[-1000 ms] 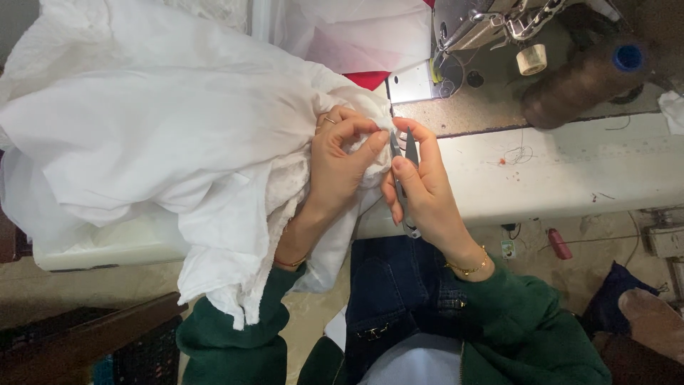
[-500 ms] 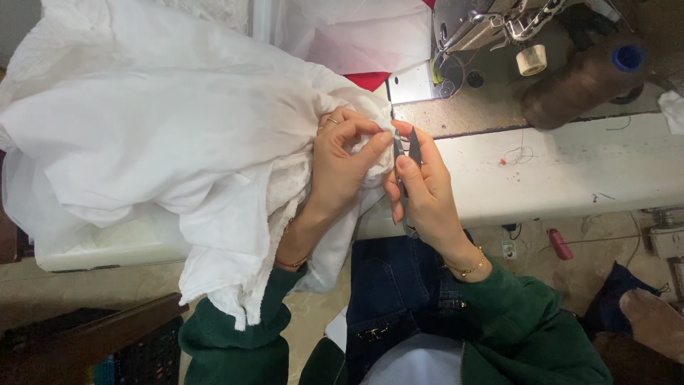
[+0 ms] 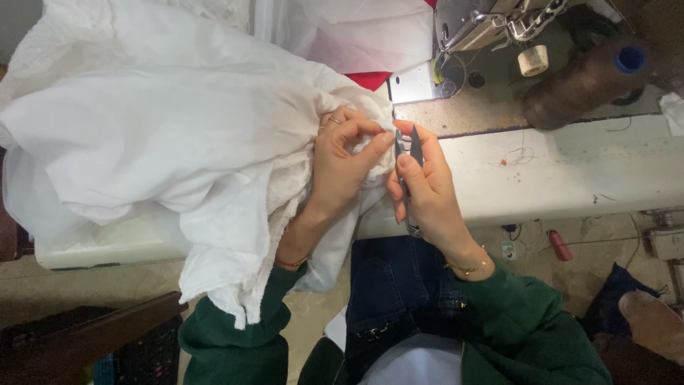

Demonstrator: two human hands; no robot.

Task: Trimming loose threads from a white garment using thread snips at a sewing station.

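A large bundle of white cloth [image 3: 164, 135] covers the left part of the white sewing table [image 3: 570, 171] and hangs over its front edge. My left hand [image 3: 342, 160] pinches a fold of this cloth at the bundle's right side, fingers curled. My right hand [image 3: 424, 189] holds small grey thread snips [image 3: 407, 153], blades pointing up at the pinched fold and touching or nearly touching it. Both sleeves are dark green.
A sewing machine [image 3: 499, 21] stands at the back right, with a brown thread cone [image 3: 581, 85] beside it. A red piece of cloth [image 3: 370, 78] peeks out behind the white one. A small red object [image 3: 559, 244] lies on the floor below the table.
Both hands stay at the pinched fold; the snips have shifted only slightly against the cloth.
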